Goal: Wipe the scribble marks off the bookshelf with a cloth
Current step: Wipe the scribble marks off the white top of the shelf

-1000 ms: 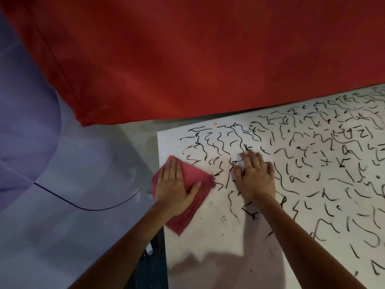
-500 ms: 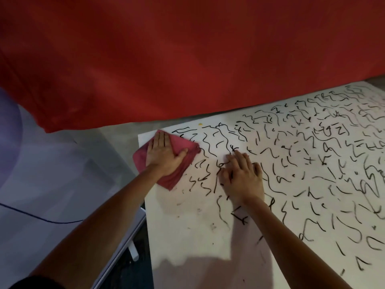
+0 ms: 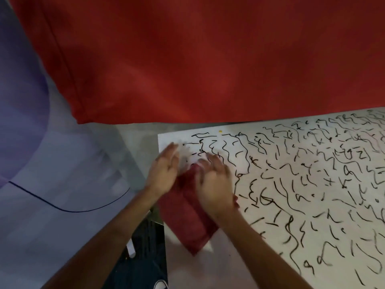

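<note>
Red cloth (image 3: pixel 187 224) lies near the left edge of the white bookshelf panel (image 3: pixel 193 272), beneath the right hand (image 3: pixel 214 184), left hand (image 3: pixel 164 174) touching alongside (both blurred, fingers extended). Press evenly, sweeping overlapping strokes across the scribble marks (image 3: pixel 312 184).

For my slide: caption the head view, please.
Left hand and right hand meet at a red cloth on the scribbled bookshelf.
</note>
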